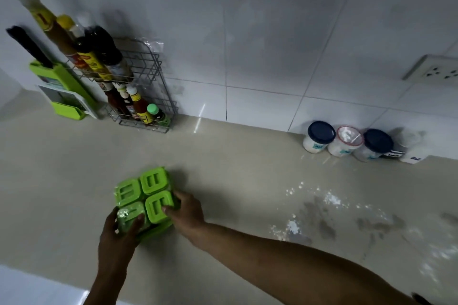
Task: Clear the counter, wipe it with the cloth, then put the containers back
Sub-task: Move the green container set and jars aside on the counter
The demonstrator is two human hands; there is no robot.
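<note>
A green spice container set (143, 193) with four square lids sits on the beige counter (235, 171), left of centre. My left hand (119, 238) grips its near left corner, thumb and fingers over one lid. My right hand (186, 213) holds its right side, fingertips on the near right lid. Several round jars stand by the wall at the right: a dark-lidded jar (318, 136), a red-rimmed jar (345, 141) and another dark-lidded jar (375, 143). No cloth is in view.
White powder (329, 199) and grey smears (324, 226) lie on the counter at the right. A wire rack of sauce bottles (138, 104) and a green slicer (64, 91) stand by the tiled wall at left. A wall socket (436, 70) is at far right.
</note>
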